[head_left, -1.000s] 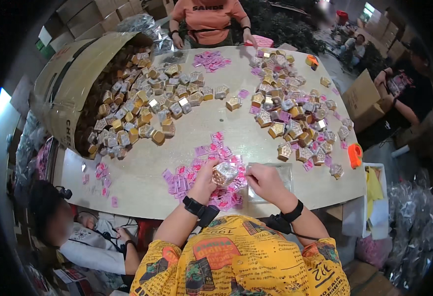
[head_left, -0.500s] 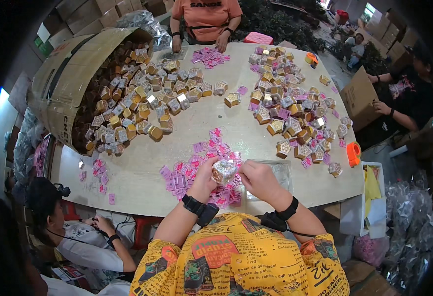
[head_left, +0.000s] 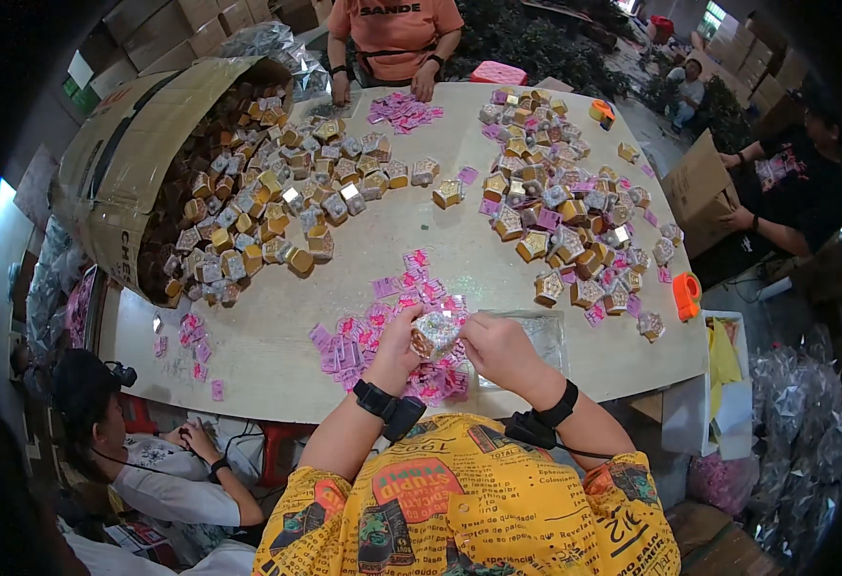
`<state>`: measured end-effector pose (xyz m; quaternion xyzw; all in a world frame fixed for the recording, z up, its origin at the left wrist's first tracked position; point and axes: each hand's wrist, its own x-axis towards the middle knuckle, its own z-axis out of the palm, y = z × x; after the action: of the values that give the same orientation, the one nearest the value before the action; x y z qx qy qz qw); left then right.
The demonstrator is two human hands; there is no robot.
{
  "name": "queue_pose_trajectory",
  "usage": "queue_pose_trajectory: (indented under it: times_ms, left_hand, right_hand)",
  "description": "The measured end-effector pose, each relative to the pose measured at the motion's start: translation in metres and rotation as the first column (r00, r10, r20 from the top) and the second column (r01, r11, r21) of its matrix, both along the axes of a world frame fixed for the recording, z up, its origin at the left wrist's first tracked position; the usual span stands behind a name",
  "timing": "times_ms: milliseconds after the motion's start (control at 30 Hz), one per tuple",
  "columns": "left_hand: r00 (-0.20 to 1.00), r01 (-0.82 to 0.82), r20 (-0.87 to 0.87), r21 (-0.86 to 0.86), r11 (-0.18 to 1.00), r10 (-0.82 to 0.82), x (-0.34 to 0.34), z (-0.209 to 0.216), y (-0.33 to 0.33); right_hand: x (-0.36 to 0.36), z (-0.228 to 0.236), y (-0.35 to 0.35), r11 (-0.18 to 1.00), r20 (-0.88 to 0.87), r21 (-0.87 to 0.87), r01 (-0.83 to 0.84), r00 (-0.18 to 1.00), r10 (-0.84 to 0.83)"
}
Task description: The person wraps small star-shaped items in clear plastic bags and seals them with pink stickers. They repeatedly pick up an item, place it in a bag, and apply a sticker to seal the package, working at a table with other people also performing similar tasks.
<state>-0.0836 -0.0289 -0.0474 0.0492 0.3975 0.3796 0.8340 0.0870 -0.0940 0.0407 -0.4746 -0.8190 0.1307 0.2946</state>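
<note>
Gold pieces (head_left: pixel 271 182) lie inside and outside the tipped carton (head_left: pixel 160 144).

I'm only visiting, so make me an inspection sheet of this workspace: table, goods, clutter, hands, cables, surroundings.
Surface: pale table, well covered.
Goods: gold pieces spill from a tipped carton; a second heap on the right has pink tags mixed in. More pink tags lie under the hands.
Clutter: two orange items near the right edge, perhaps tape dispensers.
Hands: left hand holds one piece; right hand is at its right side, grip unclear.
Cables: black cable by the right forearm.
Surroundings: people around the table; silvery packets lower right.
</note>
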Motion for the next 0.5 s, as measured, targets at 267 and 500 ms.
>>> queue_pose_trajectory:
  times_ms: [267, 500]
  left_hand:
    - [0.998, -0.032, -0.051, 0.055, 0.998, 0.035, 0.001, -0.01, 0.002]
    - [0.974, -0.045, -0.211, 0.196, 0.979, 0.087, 0.0, -0.003, 0.003]
  right_hand:
    - [0.002, -0.003, 0.001, 1.0, 0.038, -0.027, -0.003, 0.999, 0.004]
    - [0.003, -0.006, 0.005, 0.998, 0.049, -0.063, -0.027, 0.998, 0.03]
